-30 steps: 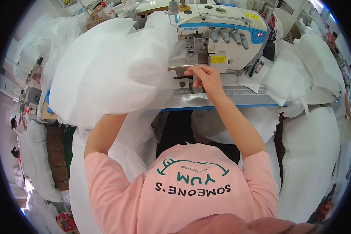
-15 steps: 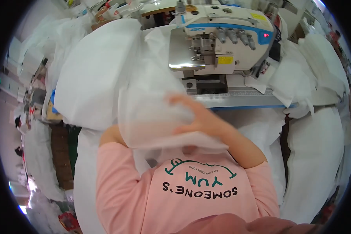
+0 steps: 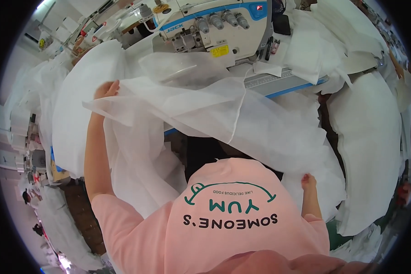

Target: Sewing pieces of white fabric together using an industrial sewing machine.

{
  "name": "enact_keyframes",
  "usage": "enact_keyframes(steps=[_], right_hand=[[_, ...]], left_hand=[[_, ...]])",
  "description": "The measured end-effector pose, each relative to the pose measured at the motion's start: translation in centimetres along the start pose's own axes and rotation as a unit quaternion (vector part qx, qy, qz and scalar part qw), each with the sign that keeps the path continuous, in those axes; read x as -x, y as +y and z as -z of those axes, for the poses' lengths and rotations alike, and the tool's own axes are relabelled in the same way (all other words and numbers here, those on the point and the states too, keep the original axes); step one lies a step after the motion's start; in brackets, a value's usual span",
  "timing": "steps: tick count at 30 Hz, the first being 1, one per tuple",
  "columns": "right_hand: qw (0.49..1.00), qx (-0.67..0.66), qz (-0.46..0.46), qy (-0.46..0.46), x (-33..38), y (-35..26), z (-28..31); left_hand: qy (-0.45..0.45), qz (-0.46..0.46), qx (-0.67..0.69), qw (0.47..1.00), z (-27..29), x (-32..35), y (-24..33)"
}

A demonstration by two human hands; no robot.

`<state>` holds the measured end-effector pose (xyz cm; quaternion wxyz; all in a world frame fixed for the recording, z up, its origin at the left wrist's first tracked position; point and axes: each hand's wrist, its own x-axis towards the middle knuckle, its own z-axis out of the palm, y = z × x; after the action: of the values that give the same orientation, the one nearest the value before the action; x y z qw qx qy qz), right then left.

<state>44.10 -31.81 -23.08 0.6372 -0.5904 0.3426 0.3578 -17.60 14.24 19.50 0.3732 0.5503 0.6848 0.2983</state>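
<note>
I look down on a crowded sewing workshop: heaps of white non-woven pieces (image 3: 374, 137) lie all round the work table (image 3: 301, 84), and a white and blue overlock sewing machine (image 3: 214, 27) stands at its far edge.

Across the middle of the view hangs the thing being handled, a large sheet of thin white fabric (image 3: 223, 114), spread between my two hands in front of the machine and over the lap of my pink shirt (image 3: 233, 219). It is half see-through and sags in the middle, with a fold running down near its centre.

As I judge it, the step is to open the sheet out flat. To do that well I should keep both hands on the edge itself, pull them evenly apart so the fold drops out, and hold the cloth clear of the machine's needle area and of the heaps beside the table so it does not snag or pick up a second piece.

My left hand (image 3: 107, 89) is raised, arm stretched up and out, fingers pinched closed on the sheet's upper left edge. My right hand (image 3: 308, 181) is low beside my hip, elbow bent, fingers curled onto the lower right edge; how firmly it grips I cannot tell.
</note>
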Motion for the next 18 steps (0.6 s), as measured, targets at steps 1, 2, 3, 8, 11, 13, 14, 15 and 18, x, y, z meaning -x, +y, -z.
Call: enact_keyframes(steps=[1, 2, 3, 8, 11, 13, 14, 15, 18], right_hand=[[0.947, 0.200, 0.246, 0.054, -2.1, -1.3, 0.4], [0.794, 0.379, 0.463, 0.106, -5.1, -2.4, 1.5], [0.760, 0.218, 0.598, 0.129, 2.9, -2.5, -6.2], [0.583, 0.383, 0.475, -0.537, 28.2, 1.1, -28.1], [0.339, 0.382, 0.711, -0.484, 31.1, 5.1, -35.5], [0.317, 0.373, 0.707, -0.511, 31.7, 5.4, -36.1], [0.297, 0.366, 0.703, -0.532, 31.9, 5.7, -36.4], [0.293, 0.364, 0.701, -0.539, 31.6, 6.0, -36.4], [0.411, 0.441, 0.571, -0.558, 31.0, 7.5, -35.6]], left_hand=[[0.079, -0.127, -0.115, 0.982, -0.4, 0.6, 1.1], [0.154, -0.251, -0.225, 0.929, -1.1, 0.9, 2.3], [0.155, -0.351, -0.192, 0.903, -2.1, 3.1, 2.9], [-0.122, -0.586, -0.263, 0.757, -14.7, 9.6, 4.8], [-0.013, -0.609, -0.467, 0.641, -14.2, 6.6, 1.2], [0.074, -0.581, -0.445, 0.677, -11.0, 5.2, -3.5], [0.078, -0.575, -0.450, 0.679, -10.3, 5.4, -4.6], [0.100, -0.521, -0.430, 0.730, -9.8, 5.6, -5.5], [0.087, -0.423, -0.370, 0.823, -8.3, 6.4, -6.3]])
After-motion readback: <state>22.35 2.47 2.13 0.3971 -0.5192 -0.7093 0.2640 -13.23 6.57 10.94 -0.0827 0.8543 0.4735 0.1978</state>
